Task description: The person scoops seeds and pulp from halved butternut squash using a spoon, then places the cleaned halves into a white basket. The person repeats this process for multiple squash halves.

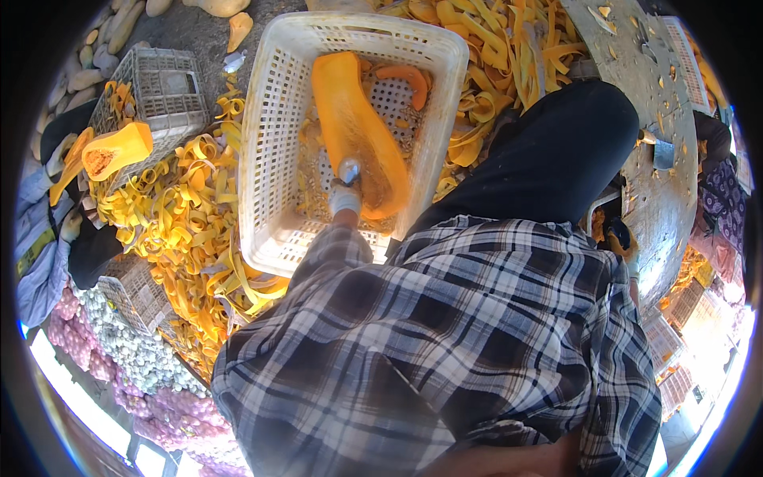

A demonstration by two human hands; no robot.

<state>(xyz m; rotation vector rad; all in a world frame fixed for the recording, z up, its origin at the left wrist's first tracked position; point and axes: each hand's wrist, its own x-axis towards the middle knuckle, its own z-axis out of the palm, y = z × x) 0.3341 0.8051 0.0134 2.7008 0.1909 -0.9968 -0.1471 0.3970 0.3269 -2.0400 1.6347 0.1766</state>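
My left hand, in a whitish glove with dark fingers, is closed around a shiny rounded metal tool, perhaps a scoop. It touches the lower part of a long peeled squash piece lying in a white perforated plastic crate. Seeds, pulp and a curved orange squash piece lie in the crate too. My right hand, gloved with dark fingers, is far to the right beside my body, near a container with orange scraps; whether it holds anything is unclear.
Squash peelings are heaped on both sides of the crate. A cleaver-like blade lies on a worn board at right. At left, a co-worker's gloved hands are near cut squash and a dirty crate. Another person is at far right.
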